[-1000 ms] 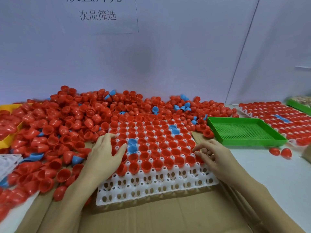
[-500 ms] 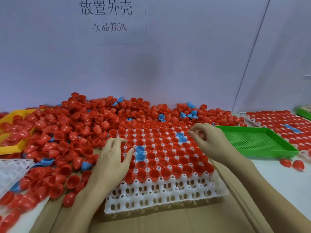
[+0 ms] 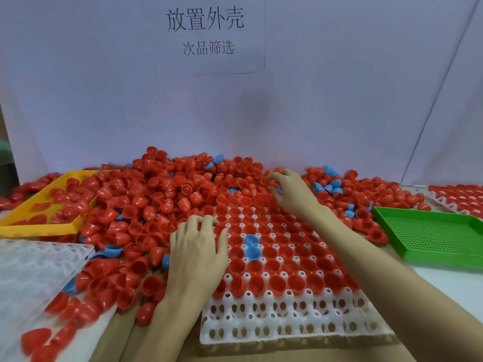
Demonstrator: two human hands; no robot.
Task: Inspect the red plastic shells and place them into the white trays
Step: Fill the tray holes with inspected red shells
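White plastic at far left: an empty tray (image 3: pixel 34 273) with moulded cups, blurred, cut off by the frame edge, loose red shells lying on its near corner. Behind it, a yellow tray (image 3: pixel 39 227) holding a scatter of red shells. A big heap of red shells (image 3: pixel 156 194) spreads across the back of the desk, with a few blue shells (image 3: pixel 332 185) mixed in.

Left hand (image 3: pixel 198 253) lies flat, fingers spread and fairly straight, on the left edge of the centre white tray (image 3: pixel 287 327), where it meets the heap; it grips nothing.

The centre tray sits on brown cardboard (image 3: pixel 162 343). Most of its cups hold red shells, open side up; two blue ones (image 3: pixel 251 245) sit near the middle. The two nearest rows are unfilled.

Right hand (image 3: pixel 290 190) reaches past the tray's far edge into the heap, fingers curled among the shells. Whether it holds one is hard to tell.

Further right, a green perforated tray (image 3: pixel 431 236), nothing in it. At far right, another white tray (image 3: pixel 454 198) filled with red shells, cut off.

Behind all: a pale wall with a paper sign (image 3: pixel 209 32) in printed characters.
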